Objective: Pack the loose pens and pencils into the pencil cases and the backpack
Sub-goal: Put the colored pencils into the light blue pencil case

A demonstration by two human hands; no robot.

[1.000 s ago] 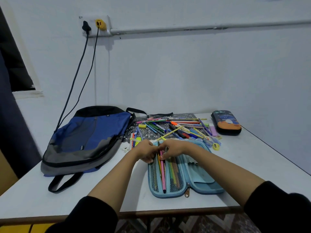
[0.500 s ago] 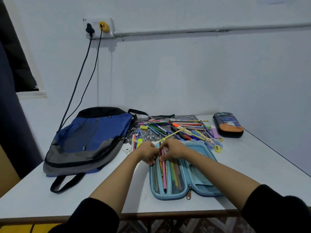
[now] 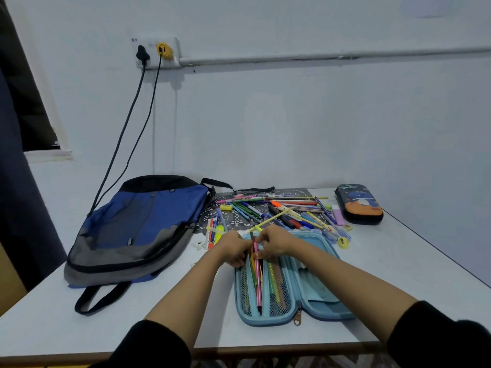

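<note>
Blue-grey backpack (image 3: pixel 148 221); light-blue case (image 3: pixel 320 293).

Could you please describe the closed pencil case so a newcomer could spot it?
On the table, look past the pen pile to the far right corner. The dark case lies there. Unlike the open blue case, it is shut and bears an orange patch.

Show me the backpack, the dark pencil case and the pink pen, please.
backpack (image 3: pixel 148 221): head view, on its blue front panel.
dark pencil case (image 3: pixel 358 204): head view, on its closed lid.
pink pen (image 3: pixel 257 285): head view, on the middle of its shaft.
</note>
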